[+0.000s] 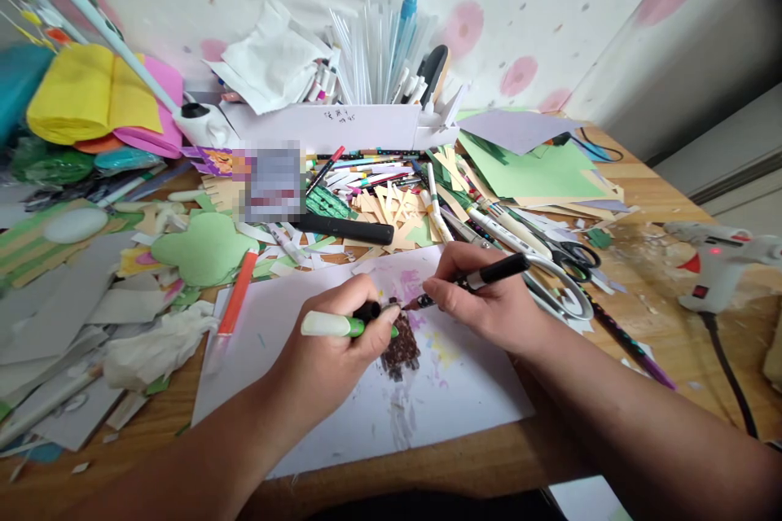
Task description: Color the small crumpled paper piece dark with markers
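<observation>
My left hand (333, 350) is closed around a white-and-green marker (327, 325), and a black cap (368, 311) shows between its fingers. Whether its fingertips pinch anything else small, I cannot tell. In my right hand (482, 301), a black marker (501, 270) is gripped like a pen, its tip close to the left fingertips. Both hands are over a white sheet of paper (293, 423) with pink, yellow and grey smudges. A dark brown coloured patch (400, 352) lies on it beneath the fingertips. An orange marker (238, 293) rests across the sheet's left edge.
Scissors (565, 293) and a dotted pen (629, 342) lie right of the sheet. Farther right stands a glue gun (712, 260) with a lit red light. Paper scraps (379, 212), a black bar-shaped object (345, 228) and a white box (330, 126) of pens are behind. Crumpled tissue (159, 342) lies left.
</observation>
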